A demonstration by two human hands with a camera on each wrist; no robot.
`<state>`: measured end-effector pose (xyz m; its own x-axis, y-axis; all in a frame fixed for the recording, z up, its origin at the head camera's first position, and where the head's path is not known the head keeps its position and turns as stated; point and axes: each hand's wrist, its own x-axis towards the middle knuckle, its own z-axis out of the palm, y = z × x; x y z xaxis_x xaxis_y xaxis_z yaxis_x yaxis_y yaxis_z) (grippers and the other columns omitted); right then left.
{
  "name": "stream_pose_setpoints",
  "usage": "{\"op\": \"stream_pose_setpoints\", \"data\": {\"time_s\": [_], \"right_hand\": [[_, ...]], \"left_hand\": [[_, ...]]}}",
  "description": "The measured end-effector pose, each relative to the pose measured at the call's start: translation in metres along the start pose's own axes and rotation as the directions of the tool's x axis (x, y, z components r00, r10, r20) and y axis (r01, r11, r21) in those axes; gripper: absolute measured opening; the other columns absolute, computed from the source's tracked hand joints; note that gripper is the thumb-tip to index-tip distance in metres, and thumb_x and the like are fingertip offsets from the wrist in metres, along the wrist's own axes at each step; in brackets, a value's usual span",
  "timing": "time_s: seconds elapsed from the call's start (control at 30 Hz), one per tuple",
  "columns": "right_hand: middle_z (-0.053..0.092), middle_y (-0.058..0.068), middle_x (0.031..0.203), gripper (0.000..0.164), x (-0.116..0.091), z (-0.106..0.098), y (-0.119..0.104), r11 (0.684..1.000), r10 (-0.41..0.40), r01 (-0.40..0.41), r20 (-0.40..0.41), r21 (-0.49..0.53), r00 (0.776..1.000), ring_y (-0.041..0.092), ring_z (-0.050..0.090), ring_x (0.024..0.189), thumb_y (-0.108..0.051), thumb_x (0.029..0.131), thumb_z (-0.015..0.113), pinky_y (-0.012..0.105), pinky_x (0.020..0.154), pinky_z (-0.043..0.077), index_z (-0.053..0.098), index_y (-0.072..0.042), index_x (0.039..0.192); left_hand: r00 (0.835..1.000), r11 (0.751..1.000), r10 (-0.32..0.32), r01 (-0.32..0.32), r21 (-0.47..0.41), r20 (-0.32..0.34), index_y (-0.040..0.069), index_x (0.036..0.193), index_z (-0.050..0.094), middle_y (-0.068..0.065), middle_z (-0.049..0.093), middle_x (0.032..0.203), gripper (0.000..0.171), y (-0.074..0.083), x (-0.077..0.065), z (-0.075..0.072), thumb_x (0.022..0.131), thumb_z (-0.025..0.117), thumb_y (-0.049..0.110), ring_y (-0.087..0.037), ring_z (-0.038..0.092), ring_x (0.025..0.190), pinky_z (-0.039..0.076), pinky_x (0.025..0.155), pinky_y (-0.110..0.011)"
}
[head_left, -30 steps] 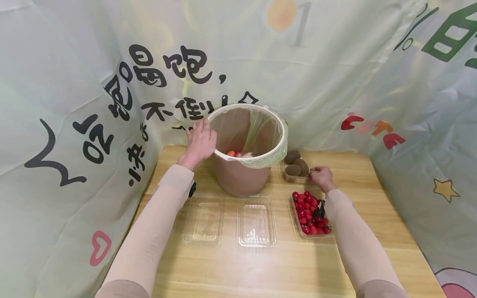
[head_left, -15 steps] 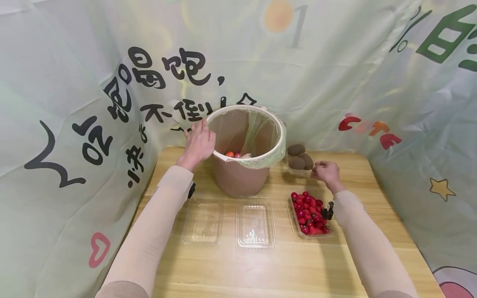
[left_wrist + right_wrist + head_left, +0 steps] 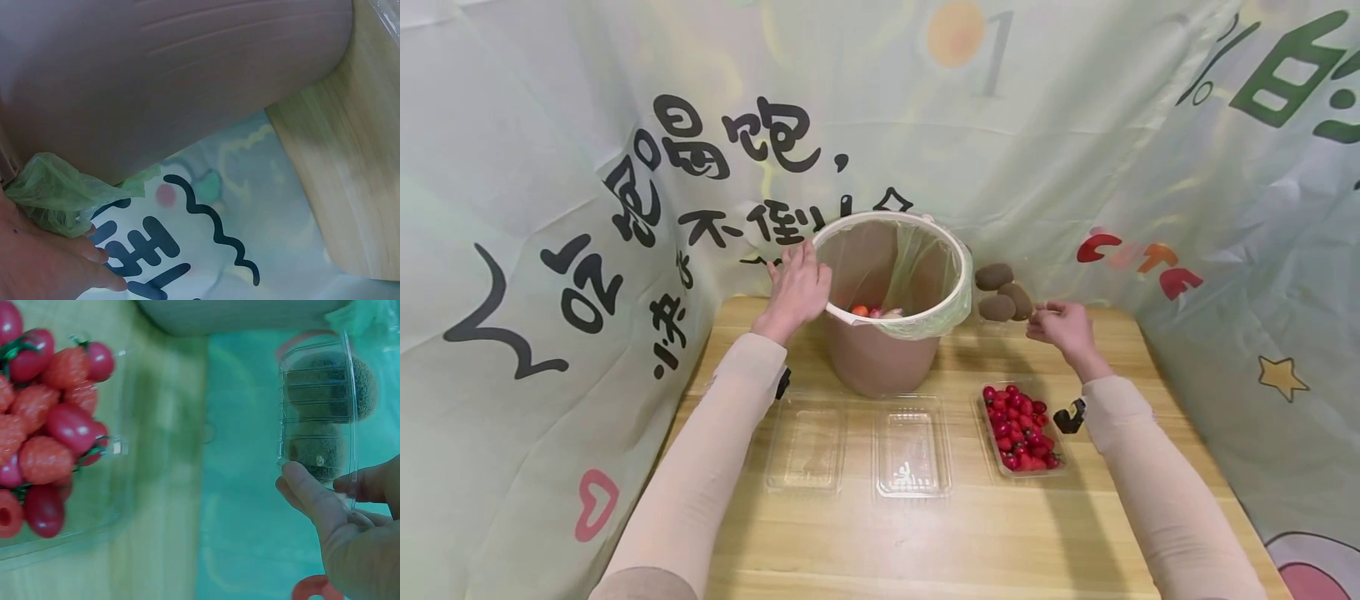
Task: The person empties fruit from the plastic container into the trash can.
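Observation:
My left hand [image 3: 801, 287] rests at the left rim of a brownish-pink trash bin [image 3: 883, 358]. In the left wrist view its fingers lie fairly straight beside the bin's green liner bag [image 3: 59, 194]. My right hand [image 3: 1063, 329] pinches the side edge of a clear plastic container [image 3: 315, 447], thumb on one side and fingers on the other. Several brown, fuzzy kiwis [image 3: 997, 307] sit inside it. Held up beside the bin's right side, the container casts a shadow on the table below. Orange and pale pieces [image 3: 872, 312] lie at the bottom of the bin.
A clear box of cherry tomatoes and red raspberry-like fruit [image 3: 1021, 429] stands near my right forearm. Two clear trays, the left one [image 3: 805, 446] and the right one [image 3: 913, 446], lie in front of the bin. Printed cloth [image 3: 1045, 167] hangs behind the wooden table [image 3: 880, 550].
The container of kiwis has risen off the table in my right hand, which moved slightly up and right. My left hand has stayed at the bin's rim.

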<state>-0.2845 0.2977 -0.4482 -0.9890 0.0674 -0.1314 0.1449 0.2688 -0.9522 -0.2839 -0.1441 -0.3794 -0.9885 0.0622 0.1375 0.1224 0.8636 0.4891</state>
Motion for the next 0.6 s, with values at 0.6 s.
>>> {"op": "stream_pose_setpoints", "data": {"time_s": [0.6], "right_hand": [[0.071, -0.011, 0.077, 0.036, -0.014, -0.011, -0.074, 0.995, -0.079, 0.084, -0.102, 0.050, 0.992, 0.001, 0.074, 0.072, -0.010, 0.106, 0.051, 0.020, 0.070, 0.063, 0.053, 0.014, 0.133]], "left_hand": [[0.999, 1.000, -0.021, 0.020, 0.019, 0.034, -0.005, 0.166, 0.011, -0.024, 0.008, 0.176, 0.074, 0.000, 0.001, -0.001, 0.110, 0.020, 0.042, -0.051, -0.003, 0.162, -0.009, 0.126, -0.073]]}}
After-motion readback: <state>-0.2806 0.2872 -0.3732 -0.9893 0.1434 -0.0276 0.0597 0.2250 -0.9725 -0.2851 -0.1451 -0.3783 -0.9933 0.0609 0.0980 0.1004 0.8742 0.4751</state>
